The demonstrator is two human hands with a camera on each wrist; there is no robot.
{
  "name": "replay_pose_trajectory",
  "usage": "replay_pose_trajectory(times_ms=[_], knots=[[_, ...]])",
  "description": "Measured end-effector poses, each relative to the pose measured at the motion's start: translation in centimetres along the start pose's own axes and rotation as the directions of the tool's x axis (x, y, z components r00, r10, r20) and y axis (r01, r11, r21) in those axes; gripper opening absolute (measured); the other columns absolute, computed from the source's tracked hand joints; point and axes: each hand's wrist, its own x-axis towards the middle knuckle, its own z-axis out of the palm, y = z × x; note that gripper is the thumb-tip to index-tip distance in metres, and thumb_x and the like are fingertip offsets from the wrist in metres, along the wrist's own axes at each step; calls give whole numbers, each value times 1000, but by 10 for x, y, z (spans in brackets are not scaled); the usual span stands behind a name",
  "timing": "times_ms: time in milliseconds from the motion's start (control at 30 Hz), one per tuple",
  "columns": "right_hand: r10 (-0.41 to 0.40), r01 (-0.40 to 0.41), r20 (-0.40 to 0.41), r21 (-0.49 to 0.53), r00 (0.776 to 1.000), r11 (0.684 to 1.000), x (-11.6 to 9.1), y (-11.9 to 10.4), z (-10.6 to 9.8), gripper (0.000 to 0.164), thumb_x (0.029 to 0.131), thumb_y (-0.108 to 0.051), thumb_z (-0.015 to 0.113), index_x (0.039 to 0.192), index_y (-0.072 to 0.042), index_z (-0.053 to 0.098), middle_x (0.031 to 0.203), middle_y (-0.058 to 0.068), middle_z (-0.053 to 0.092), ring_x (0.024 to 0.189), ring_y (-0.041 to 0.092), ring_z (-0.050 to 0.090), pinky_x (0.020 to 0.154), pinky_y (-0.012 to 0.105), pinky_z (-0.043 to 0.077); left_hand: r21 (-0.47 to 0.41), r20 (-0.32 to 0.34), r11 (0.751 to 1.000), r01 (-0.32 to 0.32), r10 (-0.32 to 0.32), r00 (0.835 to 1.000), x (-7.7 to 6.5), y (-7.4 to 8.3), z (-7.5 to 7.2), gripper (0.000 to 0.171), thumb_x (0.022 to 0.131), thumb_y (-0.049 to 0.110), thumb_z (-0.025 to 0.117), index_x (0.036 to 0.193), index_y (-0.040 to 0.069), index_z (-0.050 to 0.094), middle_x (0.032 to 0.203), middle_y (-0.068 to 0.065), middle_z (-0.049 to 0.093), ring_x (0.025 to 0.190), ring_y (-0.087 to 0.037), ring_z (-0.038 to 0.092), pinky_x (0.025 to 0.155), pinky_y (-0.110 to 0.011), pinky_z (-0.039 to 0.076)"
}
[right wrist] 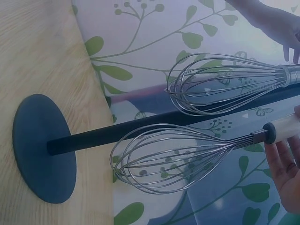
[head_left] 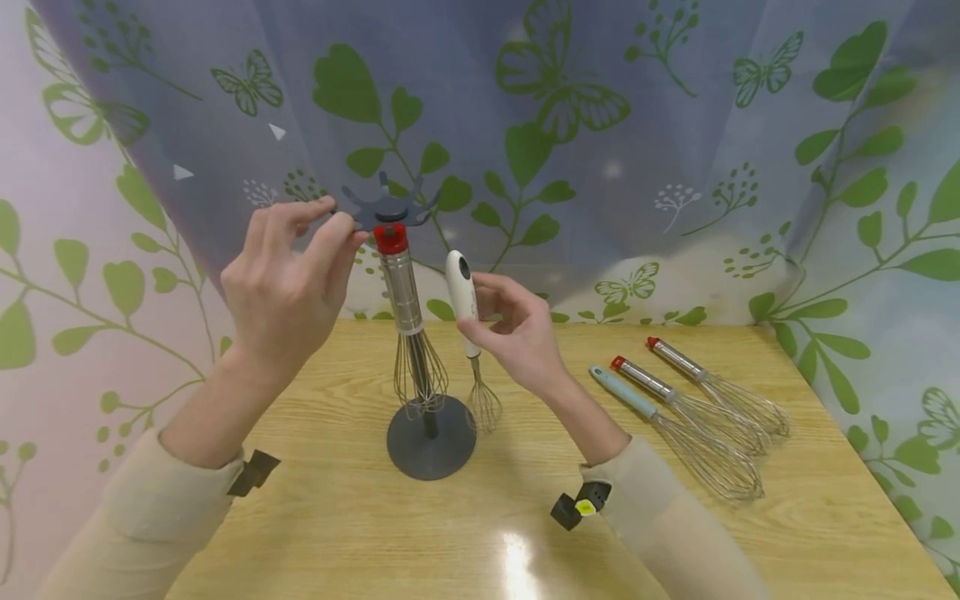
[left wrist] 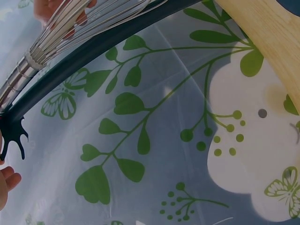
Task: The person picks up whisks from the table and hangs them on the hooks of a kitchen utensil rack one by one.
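A dark grey utensil stand (head_left: 431, 454) has a round base, an upright pole and a ring of hooks at the top. My left hand (head_left: 288, 267) pinches one of its left hooks between thumb and fingers. From a front hook hangs a steel whisk (head_left: 405, 292) with a red end cap. My right hand (head_left: 521, 333) holds a white-handled whisk (head_left: 461, 292) by the handle, upright, wires down, just right of the pole. In the right wrist view its wires (right wrist: 173, 159) are apart from the base. The left wrist view cuts off most of the left hand.
To the right on the wooden table (head_left: 315, 533) lie a whisk with a light blue handle (head_left: 622, 392) and two steel whisks with red ends, one (head_left: 645, 379) beside the other (head_left: 678, 358). A leaf-patterned curtain (head_left: 480, 100) stands behind the table.
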Motion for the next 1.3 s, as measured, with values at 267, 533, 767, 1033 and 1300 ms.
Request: replay_pose_trajectory(times_ms=[267,533,767,1033,1300], knots=[[-46,47,-30,23,998,999,4,-7,3,48,88,8,70,135,12,60,116,41,67,85,3,68,72,25,63,6,6,1000,1,-1,1000,0,0,0,28,108,33,60,96,8,69,104,-20,72,85,-43,68,52,-59,53],[-70,70,-18,12,997,997,10,-16,6,49,88,7,71,135,12,59,118,39,67,86,6,67,68,24,61,12,4,1000,7,-7,1000,0,0,0,31,108,34,59,95,8,69,104,-20,72,83,-43,67,53,-59,53],[-124,124,-17,-1,992,992,15,-21,7,48,88,7,71,134,13,60,113,39,67,84,3,66,63,23,59,9,13,1000,12,-13,1000,0,0,-1,30,108,34,59,95,8,69,104,-19,73,84,-42,68,53,-58,53],[-161,160,-23,-25,987,987,21,-30,8,48,87,8,71,134,12,60,111,37,67,84,3,66,62,24,57,13,12,1000,13,-13,1000,0,0,0,30,108,34,60,96,8,69,104,-20,72,84,-42,68,55,-57,54],[-194,194,-25,-11,981,981,28,-38,8,49,85,10,72,132,14,60,109,37,68,82,5,66,63,24,59,12,8,1000,15,-15,1000,1,0,0,31,108,34,59,95,8,69,104,-19,72,84,-42,68,58,-57,56]])
